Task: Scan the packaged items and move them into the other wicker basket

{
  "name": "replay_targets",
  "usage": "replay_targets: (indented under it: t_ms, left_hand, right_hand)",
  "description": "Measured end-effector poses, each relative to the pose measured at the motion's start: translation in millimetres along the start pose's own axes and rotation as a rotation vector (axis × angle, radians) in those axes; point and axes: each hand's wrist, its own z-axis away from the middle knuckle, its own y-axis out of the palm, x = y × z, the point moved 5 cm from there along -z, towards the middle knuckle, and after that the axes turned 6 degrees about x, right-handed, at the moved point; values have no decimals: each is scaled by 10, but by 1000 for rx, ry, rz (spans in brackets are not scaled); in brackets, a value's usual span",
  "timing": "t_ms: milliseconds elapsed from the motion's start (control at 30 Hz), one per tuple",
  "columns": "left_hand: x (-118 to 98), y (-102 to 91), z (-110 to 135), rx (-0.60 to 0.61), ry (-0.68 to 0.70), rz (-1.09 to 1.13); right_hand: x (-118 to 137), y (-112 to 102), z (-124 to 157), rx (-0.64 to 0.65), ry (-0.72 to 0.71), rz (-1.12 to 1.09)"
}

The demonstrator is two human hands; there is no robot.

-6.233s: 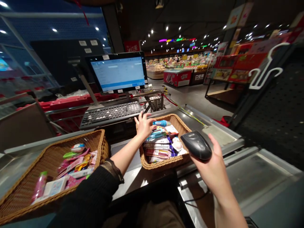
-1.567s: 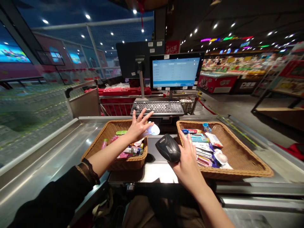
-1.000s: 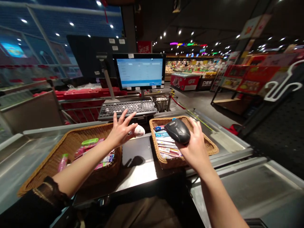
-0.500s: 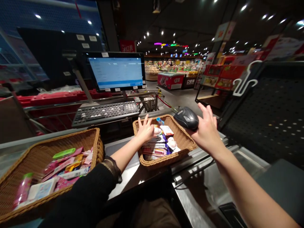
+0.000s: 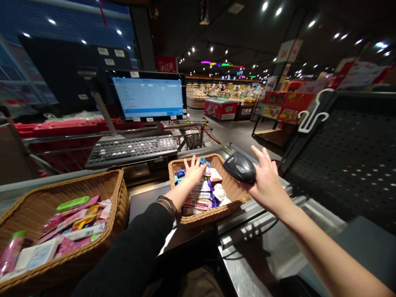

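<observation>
My right hand [image 5: 267, 183] is wrapped around a black handheld barcode scanner [image 5: 239, 166], holding it above the right side of a small wicker basket [image 5: 236, 190]. Its index and other upper fingers stick up past the scanner. Over the left part of this basket, my left hand [image 5: 194, 172] spreads its fingers with nothing visibly gripped. Its fingertips are close to a small blue-capped item [image 5: 204, 161]; whether they touch I cannot tell. Slim purple-and-white packets [image 5: 201, 192], a round white cup-like item [image 5: 219, 192] and a small white box [image 5: 215, 175] lie inside.
A larger wicker basket [image 5: 119, 198] at left holds pink packages and a pink bottle with a green cap [image 5: 12, 251]. Behind stand a keyboard [image 5: 133, 148] and a lit monitor [image 5: 148, 97]. White hangers [image 5: 314, 115] hang on a dark perforated panel at right.
The view has shifted slightly. My left hand has moved a little within the basket, its fingers spreading nearer the blue-capped item. The scanner stays in my right hand.
</observation>
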Motion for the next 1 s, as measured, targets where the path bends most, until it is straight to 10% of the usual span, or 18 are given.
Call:
replay_targets:
  t_ms: [300, 533, 733, 1000]
  left_hand:
    - [655, -473, 997, -169, -41, -24]
    - [2088, -626, 2139, -145, -373, -43]
    - [3278, -518, 3013, 155, -785, -117]
    - [3875, -173, 3173, 327, -854, -103]
  right_hand:
    - [465, 386, -8, 65, -155, -65]
    - [1006, 679, -56, 64, -331, -99]
    - [1391, 879, -70, 86, -404, -131]
    - [1758, 1016, 23, 74, -585, -109]
